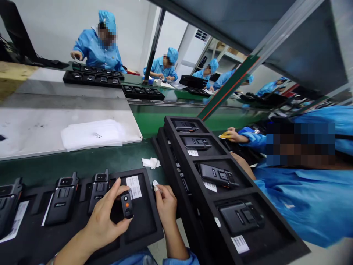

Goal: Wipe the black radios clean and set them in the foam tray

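My left hand (106, 217) grips a black handheld radio (127, 205) between thumb and fingers, its narrow side with an orange button facing me. Beneath it is a black foam tray (150, 224), where a white barcode label (134, 187) lies in the right-hand compartment. More radios rest in this tray to the left, among them one marked Riton (61, 202). At the tray's right edge, my right hand (167, 202) pinches a small white wad (155, 183), perhaps cloth or tissue. The fingertips partly cover it.
Stacked foam trays (190, 162) with radios and labels stand close on my right. A crumpled white tissue (151, 162) lies on the green bench, with white sheets (92, 134) beyond. A co-worker (300, 198) sits at right; another person (99, 51) works across the bench.
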`<state>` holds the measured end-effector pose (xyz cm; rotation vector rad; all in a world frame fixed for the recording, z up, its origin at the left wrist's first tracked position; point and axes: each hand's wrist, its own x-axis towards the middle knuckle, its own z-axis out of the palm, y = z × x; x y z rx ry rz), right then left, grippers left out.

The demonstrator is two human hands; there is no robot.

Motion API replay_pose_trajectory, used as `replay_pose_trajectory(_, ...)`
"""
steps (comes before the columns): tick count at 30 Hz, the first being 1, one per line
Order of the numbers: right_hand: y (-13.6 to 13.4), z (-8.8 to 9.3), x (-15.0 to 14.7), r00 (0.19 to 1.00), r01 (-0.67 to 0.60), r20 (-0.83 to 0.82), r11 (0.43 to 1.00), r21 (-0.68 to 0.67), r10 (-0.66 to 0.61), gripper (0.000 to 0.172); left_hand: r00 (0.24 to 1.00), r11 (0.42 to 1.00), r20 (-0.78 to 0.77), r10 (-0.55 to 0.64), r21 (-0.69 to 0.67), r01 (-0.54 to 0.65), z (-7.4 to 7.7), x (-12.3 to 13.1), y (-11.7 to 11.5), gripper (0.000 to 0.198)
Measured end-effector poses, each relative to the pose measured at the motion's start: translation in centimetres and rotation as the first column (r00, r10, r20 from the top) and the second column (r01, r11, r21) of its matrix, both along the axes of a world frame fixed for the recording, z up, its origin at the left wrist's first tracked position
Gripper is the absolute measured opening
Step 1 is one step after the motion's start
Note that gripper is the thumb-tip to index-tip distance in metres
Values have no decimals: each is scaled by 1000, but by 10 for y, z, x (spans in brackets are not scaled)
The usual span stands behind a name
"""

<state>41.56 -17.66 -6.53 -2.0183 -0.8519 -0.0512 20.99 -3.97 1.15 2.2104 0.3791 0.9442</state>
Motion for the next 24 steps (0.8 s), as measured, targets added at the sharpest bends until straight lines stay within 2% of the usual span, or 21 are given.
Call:
replay_pose_trajectory(12, -2, -1, 0, 999, -30, 26, 1000, -5, 30, 29, 998, 999, -57, 32, 34, -30, -1, -6, -6, 94)
replay_pose_trajectory(14, -3, -2, 0, 999, -36, 38, 999, 3, 35, 31, 995, 996, -62, 72, 54, -69, 2, -3, -7, 93)
replay_pose_trajectory(17, -4, -2, 1, 998, -34, 50, 999, 18, 33, 34, 980, 985, -114, 165, 66, -158, 15, 14, -5, 91)
replay_pose_trajectory(19, -5, -3, 2, 998, -40, 48, 999, 23, 39, 37, 938, 968, -240, 252, 61, -244, 28, 33, -1, 90)
replay_pose_trajectory(22, -6, -5, 4, 997, -56, 48, 998, 40, 54, 43, 775, 920, -509, 375, 103, -378, 45, 67, 11, 84)
replay_pose_trajectory(24, -7, -9, 5, 996, -66, 61, 996, 60, 62, 48, 712, 894, -560, 424, 133, -427, 50, 85, 19, 82)
